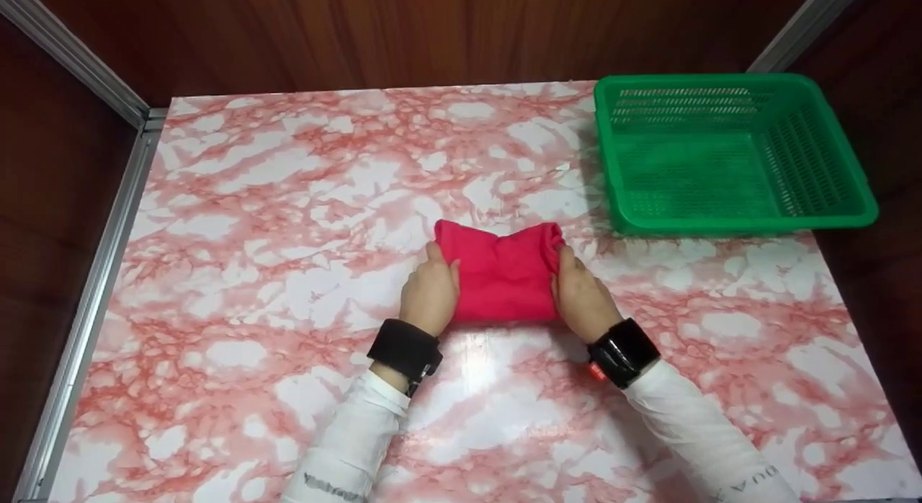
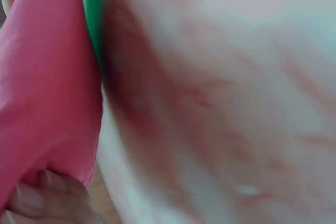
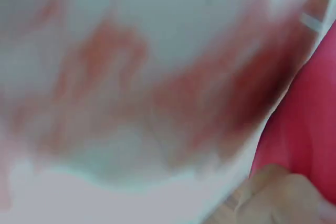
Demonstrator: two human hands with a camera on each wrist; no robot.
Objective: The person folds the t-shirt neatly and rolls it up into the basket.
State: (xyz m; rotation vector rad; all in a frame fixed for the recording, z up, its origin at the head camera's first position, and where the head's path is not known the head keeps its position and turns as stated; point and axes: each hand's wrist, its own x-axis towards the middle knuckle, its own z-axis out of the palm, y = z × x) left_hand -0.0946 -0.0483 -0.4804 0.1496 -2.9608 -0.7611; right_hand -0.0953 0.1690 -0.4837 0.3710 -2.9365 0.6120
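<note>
A folded red cloth (image 1: 500, 276) spans the gap between my two hands in the middle of the head view, its top edge dipping at the centre. My left hand (image 1: 430, 290) grips its left side, thumb lying on the near face. At the opposite side, my right hand (image 1: 585, 294) holds the bunched right edge. The left wrist view has the smooth red fabric (image 2: 50, 87) with curled fingertips (image 2: 39, 198) pressed into its lower end. In the right wrist view, bent fingers (image 3: 286, 195) pinch the cloth (image 3: 302, 129) near the lower right corner.
A green plastic basket (image 1: 735, 225) with slotted walls stands at the back right of the table, nothing visible inside it. The red-and-white marbled tabletop (image 1: 288, 222) runs back to a brown wood panel (image 1: 374, 34). More dark panels with metal-framed edges close in both sides.
</note>
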